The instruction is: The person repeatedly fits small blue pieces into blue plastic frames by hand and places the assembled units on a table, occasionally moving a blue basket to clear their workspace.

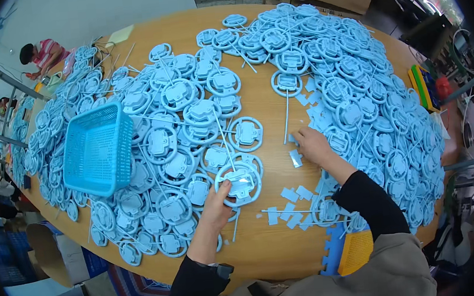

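My left hand (216,208) grips the rim of a light blue plastic toy steering wheel (243,184), thumb on top, over the front middle of the table. A thin blue rod (223,132) reaches away from its far side. My right hand (313,146) is at the near-left edge of the right-hand pile, fingers bent and pressed together at the tabletop. What its fingertips hold is hidden. Just below them lies a small blue rectangular plate (295,158). More such plates (289,194) are scattered nearer to me, and another group (318,118) lies beyond my right hand.
Large heaps of similar wheels (357,96) cover both sides of the wooden table (257,234). A blue plastic basket (98,150) rests on the left heap. A yellow and blue foam mat (356,250) is at the front edge. Another person (45,55) sits at the far left.
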The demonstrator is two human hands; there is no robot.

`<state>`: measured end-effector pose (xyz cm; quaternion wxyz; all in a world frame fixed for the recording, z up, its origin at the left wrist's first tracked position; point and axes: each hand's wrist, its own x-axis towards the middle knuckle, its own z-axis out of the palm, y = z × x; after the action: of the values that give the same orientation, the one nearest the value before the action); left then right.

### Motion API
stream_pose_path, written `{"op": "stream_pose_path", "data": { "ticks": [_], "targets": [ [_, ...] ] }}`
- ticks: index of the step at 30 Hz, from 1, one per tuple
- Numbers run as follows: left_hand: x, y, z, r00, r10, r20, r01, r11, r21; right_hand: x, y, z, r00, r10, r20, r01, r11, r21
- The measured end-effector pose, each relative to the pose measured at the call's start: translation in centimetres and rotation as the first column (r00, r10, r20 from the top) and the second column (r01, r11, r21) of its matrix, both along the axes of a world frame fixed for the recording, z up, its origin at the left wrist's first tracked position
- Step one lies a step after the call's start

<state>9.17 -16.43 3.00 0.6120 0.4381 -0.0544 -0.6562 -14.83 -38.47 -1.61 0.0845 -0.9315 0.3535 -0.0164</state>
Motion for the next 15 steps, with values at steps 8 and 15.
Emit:
{"op": "stream_pose_path", "data": {
  "ticks": [8,15],
  "targets": [
    [-1.2,-3.0,-0.4,0.969,0.132,0.209,-0.117,0.989,-0.086,4.1,4.8,3.0,0.523,-0.753,0.399,-0.043,0.444,0.895],
    [-2.7,-3.5,-0.9,0.809,0.229,0.541,-0.119,0.966,-0.231,9.3,11.3,4.5,0.332,-0.935,0.122,-0.316,0.011,0.949]
  ]
}}
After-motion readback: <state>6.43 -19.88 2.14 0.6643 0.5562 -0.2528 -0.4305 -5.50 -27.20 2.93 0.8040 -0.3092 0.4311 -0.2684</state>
